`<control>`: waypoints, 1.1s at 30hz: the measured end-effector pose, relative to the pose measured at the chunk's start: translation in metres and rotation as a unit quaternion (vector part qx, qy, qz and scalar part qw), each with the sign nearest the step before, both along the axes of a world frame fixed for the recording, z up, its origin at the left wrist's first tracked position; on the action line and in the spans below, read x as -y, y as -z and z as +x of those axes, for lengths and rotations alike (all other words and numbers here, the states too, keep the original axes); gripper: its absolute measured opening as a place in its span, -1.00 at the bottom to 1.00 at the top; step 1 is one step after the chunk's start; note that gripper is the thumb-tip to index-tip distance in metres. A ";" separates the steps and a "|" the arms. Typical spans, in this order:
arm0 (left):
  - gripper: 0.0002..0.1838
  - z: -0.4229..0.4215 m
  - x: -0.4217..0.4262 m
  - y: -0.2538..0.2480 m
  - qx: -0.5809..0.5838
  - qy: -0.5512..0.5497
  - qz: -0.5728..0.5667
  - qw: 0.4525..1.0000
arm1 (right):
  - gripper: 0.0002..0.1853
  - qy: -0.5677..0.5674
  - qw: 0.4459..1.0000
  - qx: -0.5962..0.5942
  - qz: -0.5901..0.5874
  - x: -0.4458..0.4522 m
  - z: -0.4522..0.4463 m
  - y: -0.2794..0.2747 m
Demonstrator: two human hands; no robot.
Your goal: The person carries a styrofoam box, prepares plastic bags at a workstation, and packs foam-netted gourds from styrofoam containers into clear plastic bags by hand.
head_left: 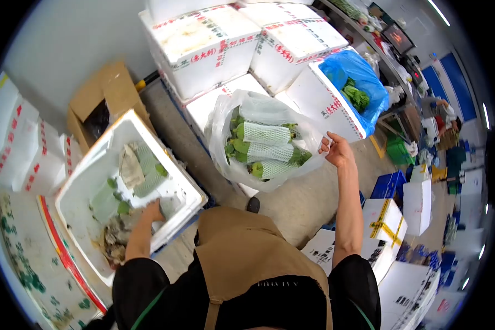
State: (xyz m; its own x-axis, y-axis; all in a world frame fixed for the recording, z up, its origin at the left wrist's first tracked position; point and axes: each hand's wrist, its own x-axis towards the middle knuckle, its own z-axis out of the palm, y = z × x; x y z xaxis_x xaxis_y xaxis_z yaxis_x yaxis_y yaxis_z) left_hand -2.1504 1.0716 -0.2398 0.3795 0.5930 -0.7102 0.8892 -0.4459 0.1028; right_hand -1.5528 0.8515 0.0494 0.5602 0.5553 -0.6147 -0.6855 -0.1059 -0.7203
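My right hand [338,149] has its fingers curled on the rim of a clear plastic bag [223,132]. Inside the bag lie several green vegetables [267,133] in white foam net sleeves, side by side. My left hand [153,212] reaches down into a white foam box [85,162] on the left; its fingertips are hidden, so what it touches is unclear. Around it in the box are more net-sleeved vegetables [148,170], a crumpled piece of paper [131,168] and damp, dirty paper [115,236].
White foam boxes [209,44] with red print are stacked behind the bag. A box lined with blue plastic [379,82] holds leafy greens. An open cardboard box [107,91] stands at the wall. More boxes [388,220] stand right; a person [448,115] is far off.
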 end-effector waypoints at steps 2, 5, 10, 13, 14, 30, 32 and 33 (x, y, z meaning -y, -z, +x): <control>0.12 0.007 0.001 -0.001 -0.034 -0.019 -0.013 0.999 | -0.83 0.022 1.000 -0.006 -0.005 0.001 -0.003 0.005; 0.09 0.011 0.003 -0.011 0.009 -0.057 -0.004 0.998 | -0.83 0.036 0.999 -0.003 -0.001 0.003 -0.013 0.000; -0.12 -0.014 -0.033 -0.044 0.282 -0.306 0.167 0.894 | -0.82 0.032 0.999 -0.007 0.030 0.009 -0.004 0.006; -0.31 0.018 -0.047 -0.156 0.555 -0.587 -0.035 0.589 | -0.81 0.032 0.998 -0.011 0.050 0.012 0.001 0.010; -0.35 0.025 -0.047 -0.179 0.658 -0.593 -0.098 0.453 | -0.81 0.018 0.998 -0.016 0.057 0.013 0.003 0.011; -0.42 0.412 0.153 -0.189 0.623 -0.507 -0.497 0.328 | -0.78 -0.059 0.988 -0.088 0.115 0.035 0.036 0.011; -0.45 0.427 0.161 -0.155 0.527 -0.537 -0.474 0.457 | -0.78 -0.070 0.986 -0.096 0.120 0.036 0.044 0.010; -0.47 0.432 0.164 -0.138 0.473 -0.547 -0.458 0.516 | -0.78 -0.078 0.984 -0.100 0.123 0.038 0.049 0.012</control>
State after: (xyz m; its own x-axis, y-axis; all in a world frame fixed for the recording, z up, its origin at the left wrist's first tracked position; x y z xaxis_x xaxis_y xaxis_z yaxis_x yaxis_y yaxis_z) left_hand -1.7188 0.9071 -0.1016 0.6078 0.4000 -0.6860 -0.0850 0.8917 0.4446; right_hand -1.5040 0.8134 0.0374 0.3368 0.7713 -0.5401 -0.8057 -0.0607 -0.5891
